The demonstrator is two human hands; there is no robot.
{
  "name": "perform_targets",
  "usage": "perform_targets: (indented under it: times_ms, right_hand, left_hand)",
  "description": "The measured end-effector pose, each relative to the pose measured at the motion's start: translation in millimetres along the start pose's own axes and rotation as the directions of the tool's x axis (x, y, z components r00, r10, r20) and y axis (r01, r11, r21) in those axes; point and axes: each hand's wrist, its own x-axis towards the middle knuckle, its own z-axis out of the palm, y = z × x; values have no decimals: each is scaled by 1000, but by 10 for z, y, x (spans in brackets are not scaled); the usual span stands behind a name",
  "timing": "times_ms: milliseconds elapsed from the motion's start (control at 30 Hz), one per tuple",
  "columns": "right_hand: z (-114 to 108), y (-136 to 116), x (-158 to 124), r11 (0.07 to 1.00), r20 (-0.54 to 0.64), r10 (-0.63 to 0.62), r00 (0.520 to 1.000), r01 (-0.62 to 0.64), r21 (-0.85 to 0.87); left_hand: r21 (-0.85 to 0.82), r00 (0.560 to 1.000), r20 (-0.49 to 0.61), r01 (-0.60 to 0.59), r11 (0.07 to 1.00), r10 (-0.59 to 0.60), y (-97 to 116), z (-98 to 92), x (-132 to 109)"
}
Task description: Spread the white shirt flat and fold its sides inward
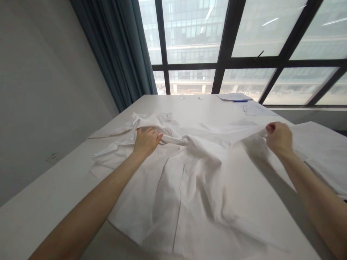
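Along the far side, a broad dark-framed window (pixel 196 32), with a blue-grey curtain (pixel 121 47) to its left and a plain pale wall (pixel 43 94) further left. In front of the window, a white worktop (pixel 46 206), with papers (pixel 234 96) and a blue pen (pixel 240 101) at the far right end. Across the middle of the worktop and down to its near part, a white garment (pixel 170 191), rumpled at the far left, smoother in the near part, with a long seam toward the near edge. At the left, on the bunched far part, the left hand (pixel 148 141), palm down: fingers bent and slightly apart, in contact with the fabric, thumb toward the right; cannot tell whether pinching or only pressing. At the right, the right hand (pixel 279 137): fingers curled in tightly, thumb and forefinger pinching an edge of the garment, drawn out sideways and raised above the worktop, with a shadow below. Just beyond, at the far right, more white cloth (pixel 322 151), lying flat.
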Motion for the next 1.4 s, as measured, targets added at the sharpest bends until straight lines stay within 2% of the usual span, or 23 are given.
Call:
perform_targets:
  times_ms: [67, 133, 233, 333, 400, 467, 533, 633, 733, 800, 900, 1067, 1200, 1300, 1400]
  right_hand:
    - [-36, 209, 40, 993, 24, 114, 993, -114, -3]
    - [-34, 309, 52, 982, 84, 189, 978, -189, -15]
    - [-25, 232, 82, 984, 105, 180, 978, -179, -22]
    - [-17, -57, 117, 999, 103, 48, 994, -50, 14]
    - [27, -317, 114, 996, 139, -80, 987, 72, 57]
    - [126, -594, 86, 979, 197, -194, 961, 177, 101]
    - [271, -860, 54, 958, 267, -280, 922, 253, 133]
    - [527, -1195, 51, 944, 350, -330, 877, 304, 128]
    - [782, -1432, 124, 940, 405, -337, 850, 325, 101]
    - [939, -1536, 191, 935, 433, -347, 832, 342, 93]
    - [1137, -1623, 268, 927, 460, -363, 811, 364, 90]
    - [1309, -1655, 283, 940, 446, -318, 837, 338, 35]
    - [1257, -1612, 295, 950, 436, -292, 852, 313, 25]
    - [1122, -1483, 381, 975, 380, -200, 903, 221, -13]
    - [966, -1237, 508, 995, 273, -25, 962, 51, -90]
  left_hand:
    - [60, 998, 61, 12, 998, -16, -17, -27, -6]
    - [136, 988, 136, 55, 989, -73, 16, -68, 11]
    - [199, 969, 195, 115, 973, -155, 116, -156, 80]
    - [181, 970, 189, 118, 976, -152, 204, -263, 188]
    - [149, 984, 154, 62, 987, -85, 218, -322, 267]
    - [132, 996, 93, -14, 991, 1, 181, -345, 338]
    - [170, 1000, 19, -27, 985, 24, 91, -311, 390]
    - [239, 990, -38, 141, 961, -136, -124, -165, 425]
    - [141, 931, 76, 343, 929, -356, -354, 5, 404]
    - [13, 908, 149, 393, 919, -391, -467, 82, 363]
    - [-110, 918, 148, 386, 916, -369, -553, 139, 278]
    - [-269, 913, 63, 404, 874, -403, -606, 197, 119]
    - [-380, 901, 0, 402, 833, -435, -674, 197, 43]
    - [-397, 900, -40, 385, 833, -435, -750, 128, 121]
    - [-321, 894, -48, 408, 855, -444, -831, 62, 355]
